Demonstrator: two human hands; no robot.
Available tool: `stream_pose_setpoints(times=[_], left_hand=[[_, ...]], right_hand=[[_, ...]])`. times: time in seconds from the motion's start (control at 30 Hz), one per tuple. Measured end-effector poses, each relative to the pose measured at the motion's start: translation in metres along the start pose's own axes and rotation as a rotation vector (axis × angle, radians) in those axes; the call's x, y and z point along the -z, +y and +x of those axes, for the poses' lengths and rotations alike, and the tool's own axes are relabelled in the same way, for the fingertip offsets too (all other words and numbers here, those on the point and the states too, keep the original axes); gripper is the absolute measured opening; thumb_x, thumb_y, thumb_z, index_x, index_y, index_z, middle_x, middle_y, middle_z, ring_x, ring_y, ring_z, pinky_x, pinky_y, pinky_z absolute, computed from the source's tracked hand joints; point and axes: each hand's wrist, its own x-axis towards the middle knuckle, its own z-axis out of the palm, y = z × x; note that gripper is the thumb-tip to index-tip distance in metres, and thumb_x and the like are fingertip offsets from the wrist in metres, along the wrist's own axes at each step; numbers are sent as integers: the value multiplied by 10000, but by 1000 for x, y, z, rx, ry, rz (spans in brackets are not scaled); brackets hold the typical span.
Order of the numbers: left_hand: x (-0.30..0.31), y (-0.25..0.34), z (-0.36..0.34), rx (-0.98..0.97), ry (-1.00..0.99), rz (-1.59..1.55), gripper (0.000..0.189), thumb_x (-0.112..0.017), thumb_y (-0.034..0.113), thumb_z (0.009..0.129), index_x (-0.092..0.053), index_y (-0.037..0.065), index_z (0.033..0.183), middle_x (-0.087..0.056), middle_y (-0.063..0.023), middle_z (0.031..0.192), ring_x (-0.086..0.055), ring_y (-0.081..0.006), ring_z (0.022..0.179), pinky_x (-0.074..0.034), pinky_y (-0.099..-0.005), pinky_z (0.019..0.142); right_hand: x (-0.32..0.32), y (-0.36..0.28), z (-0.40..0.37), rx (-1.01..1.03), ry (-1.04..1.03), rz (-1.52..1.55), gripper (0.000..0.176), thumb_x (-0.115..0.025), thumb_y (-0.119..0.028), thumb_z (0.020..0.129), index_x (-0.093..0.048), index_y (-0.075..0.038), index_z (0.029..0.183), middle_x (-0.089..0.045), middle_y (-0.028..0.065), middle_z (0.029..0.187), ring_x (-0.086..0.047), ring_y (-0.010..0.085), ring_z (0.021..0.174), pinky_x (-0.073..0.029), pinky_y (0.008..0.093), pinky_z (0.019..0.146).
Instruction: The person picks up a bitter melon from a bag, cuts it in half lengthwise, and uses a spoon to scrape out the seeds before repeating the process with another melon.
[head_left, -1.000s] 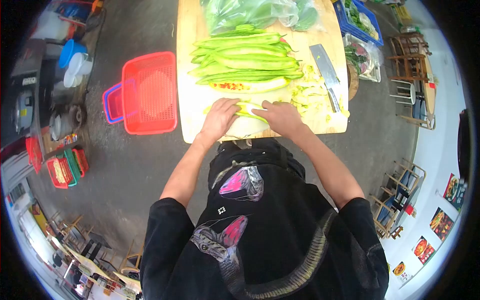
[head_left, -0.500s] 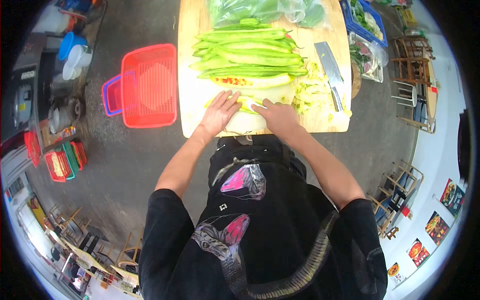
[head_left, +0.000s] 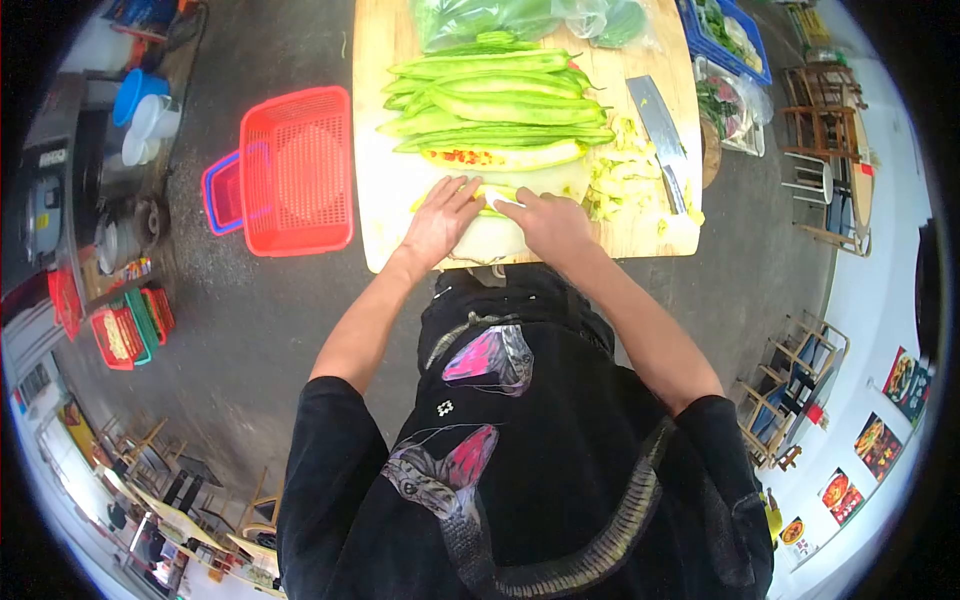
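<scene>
On a wooden board, my left hand [head_left: 445,215] lies over a pale green gourd piece [head_left: 480,192] and presses it down, fingers together. Beside it, my right hand [head_left: 550,228] grips a small white tool [head_left: 492,203] against the same piece; its exact kind is mostly hidden by my fingers. Just beyond my hands lies an opened gourd [head_left: 530,158] with red seeds showing. Behind that is a stack of long green gourds [head_left: 490,90]. Pale yellow-green scraps [head_left: 622,180] are heaped to the right, next to a cleaver [head_left: 657,130] lying flat.
The wooden board [head_left: 375,215] fills the table top. At its far end sits a clear plastic bag [head_left: 490,20] of green vegetables. A red basket [head_left: 345,180] stands to the left. At far right are a blue crate [head_left: 690,40] of vegetables and a round wooden block [head_left: 710,152].
My right hand has slid slightly left with the white tool, closer to my left hand. My left hand stays on the gourd piece.
</scene>
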Motion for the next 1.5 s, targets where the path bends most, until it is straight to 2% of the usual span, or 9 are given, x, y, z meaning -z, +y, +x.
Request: stream_pose_setpoints(times=[0.17, 0.4, 0.7, 0.9, 1.0, 1.2, 1.3, 1.4, 1.5], left_hand=[[-1, -3, 4, -18, 28, -17, 360, -680, 85, 914, -734, 51, 1268, -612, -164, 1507, -559, -369, 1390, -403, -500, 1241], [-1, 2, 2, -24, 49, -24, 338, -688, 71, 901, -744, 34, 1232, -617, -178, 1495, -577, -365, 1354, -413, -500, 1229], [-3, 3, -2, -15, 61, -27, 343, -706, 56, 885, -741, 18, 1224, -616, -186, 1490, -579, -362, 1352, -418, -499, 1226], [-2, 6, 0, -9, 73, -25, 345, -712, 50, 872, -744, 18, 1214, -630, -189, 1470, -581, -368, 1349, -422, -500, 1221], [-1, 6, 1, 1, 65, -43, 341, -710, 44, 868, -745, 18, 1206, -633, -193, 1466, -585, -372, 1342, -424, -500, 1219], [-7, 6, -1, -13, 113, -62, 335, -707, 28, 856, -740, 5, 1188, -630, -210, 1459, -588, -379, 1335, -430, -501, 1210], [-7, 8, 1, -14, 114, -57, 333, -709, 23, 855, -736, 2, 1186, -625, -215, 1462, -587, -379, 1336, -433, -509, 1204], [-8, 9, 0, -11, 123, -48, 337, -710, 8, 850, -732, -3, 1185, -621, -215, 1465, -588, -386, 1332, -437, -517, 1197], [-9, 9, -1, 0, 109, -35, 349, -713, -3, 844, -729, -4, 1192, -621, -214, 1459, -588, -393, 1327, -441, -519, 1194]], right_hand=[[8, 27, -36, -190, -114, 17, 492, -646, -73, 906, -713, -262, 1355, -705, 53, 1096, -760, 306, 815, -618, 447, 711], [2, -5, 2, -31, 32, 59, 427, -641, -73, 915, -717, -235, 1303, -708, 79, 1082, -759, 322, 819, -619, 458, 716], [4, 18, -44, -316, -6, 98, 444, -617, -104, 944, -728, -281, 1336, -707, 72, 1067, -753, 329, 807, -619, 469, 702], [-7, -10, -1, -105, 70, 114, 438, -600, -97, 958, -726, -271, 1340, -694, 63, 1027, -750, 313, 795, -612, 463, 675], [-16, 8, -23, -171, 143, 113, 433, -599, -91, 956, -732, -265, 1329, -697, 61, 1028, -750, 312, 795, -608, 464, 668], [-1, 21, -59, -368, 60, 99, 420, -601, -85, 948, -741, -249, 1308, -701, 78, 984, -745, 317, 799, -607, 459, 674], [-16, 14, -40, -212, 176, 106, 427, -605, -87, 945, -735, -254, 1316, -697, 81, 965, -744, 315, 788, -607, 449, 664], [-14, -6, -12, -181, 129, 131, 432, -611, -87, 943, -734, -260, 1319, -705, 72, 993, -743, 312, 790, -605, 443, 668], [-18, 13, -38, -276, 136, 111, 420, -621, -93, 940, -736, -252, 1311, -706, 65, 1011, -744, 307, 794, -602, 439, 679]])
